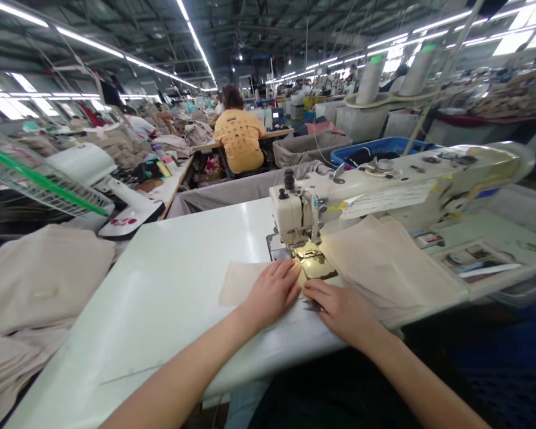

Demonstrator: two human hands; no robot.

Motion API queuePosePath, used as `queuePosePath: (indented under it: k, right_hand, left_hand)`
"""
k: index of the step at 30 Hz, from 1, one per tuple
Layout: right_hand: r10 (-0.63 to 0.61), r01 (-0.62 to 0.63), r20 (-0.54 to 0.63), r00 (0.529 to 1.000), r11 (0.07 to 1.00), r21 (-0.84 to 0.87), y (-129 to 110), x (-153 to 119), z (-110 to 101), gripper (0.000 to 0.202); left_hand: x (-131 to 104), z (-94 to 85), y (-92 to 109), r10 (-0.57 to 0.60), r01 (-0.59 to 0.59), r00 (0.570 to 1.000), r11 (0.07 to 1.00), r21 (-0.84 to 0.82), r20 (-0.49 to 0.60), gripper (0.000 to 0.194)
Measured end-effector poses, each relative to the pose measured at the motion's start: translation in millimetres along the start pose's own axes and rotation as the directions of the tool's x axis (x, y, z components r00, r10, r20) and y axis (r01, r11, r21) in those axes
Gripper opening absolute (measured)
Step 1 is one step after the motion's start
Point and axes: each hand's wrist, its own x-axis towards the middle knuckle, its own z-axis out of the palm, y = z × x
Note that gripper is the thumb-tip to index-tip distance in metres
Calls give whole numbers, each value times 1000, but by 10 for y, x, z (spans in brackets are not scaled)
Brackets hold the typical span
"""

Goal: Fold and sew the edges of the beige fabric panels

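A sewing machine (295,214) stands on the white table, its needle area lit over a shiny metal plate (311,262). Just in front of the presser foot, my left hand (274,289) is closed on a small beige cloth piece (239,283), which spreads out to the left beneath it. My right hand (339,307) is beside it, with thumb and fingers drawn together near the cloth's edge. Dark pointed blades, apparently thread snips (312,305), stick out from under the right fingers; their handles are hidden. To the right, a stack of beige cloth panels (379,262) lies under the machine arm.
More beige cloth (40,280) is piled at the left, near a white fan (84,173). Thread cones (370,80) stand behind the machine. A grey fabric bin (232,187) and a blue basket (384,146) are beyond the table. A person in yellow (239,137) sits ahead.
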Motion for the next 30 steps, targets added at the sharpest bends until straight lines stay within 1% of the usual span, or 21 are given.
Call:
queuePosePath:
  k: [3, 6, 12, 18, 25, 30]
  right_hand:
    - [17, -17, -5, 1000, 999, 28, 24, 77, 6, 35]
    - [19, -19, -17, 1000, 999, 42, 49, 115, 25, 33]
    - [34, -33, -23, 999, 999, 44, 69, 145, 47, 33]
    - [39, -36, -48, 998, 998, 60, 84, 152, 67, 34]
    - [49, -47, -45, 998, 997, 59, 74, 138, 76, 35]
    - [56, -56, -16, 998, 998, 26, 55, 139, 43, 38]
  left_hand:
    - [12, -6, -52, -19, 19, 1000, 1000, -9, 0, 35]
    - [18, 4, -74, -46, 46, 999, 999, -10, -2, 37]
    - [51, 42, -134, -21, 19, 999, 998, -55, -31, 36]
    - [55, 85, -122, -64, 64, 997, 998, -11, -32, 39]
    - [41, 98, -138, -53, 53, 998, 999, -13, -35, 40]
    - [48, 81, -136, -51, 51, 998, 999, -1, -24, 40]
